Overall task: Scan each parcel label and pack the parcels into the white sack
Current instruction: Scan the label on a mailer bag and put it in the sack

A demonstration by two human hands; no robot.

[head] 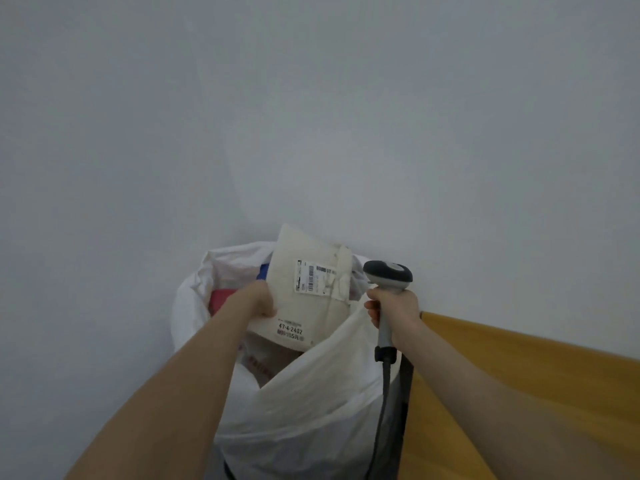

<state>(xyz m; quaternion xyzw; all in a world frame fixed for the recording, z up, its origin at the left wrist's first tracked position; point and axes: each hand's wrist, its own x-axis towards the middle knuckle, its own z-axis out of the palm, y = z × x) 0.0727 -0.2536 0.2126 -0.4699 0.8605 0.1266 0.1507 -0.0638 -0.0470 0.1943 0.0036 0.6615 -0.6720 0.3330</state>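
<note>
Grey wall [311,98] behind; wooden surface [519,393] at right. We hold a cream parcel [308,292] in our left hand [258,299] over the open white sack [311,410]. Our right hand [394,306] grips the scanner [388,275].

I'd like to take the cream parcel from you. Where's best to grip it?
Probably pinch the cream parcel by its free top edge, from above: it stands tilted out of the white sack, and the left hand holds its lower left edge.
</note>
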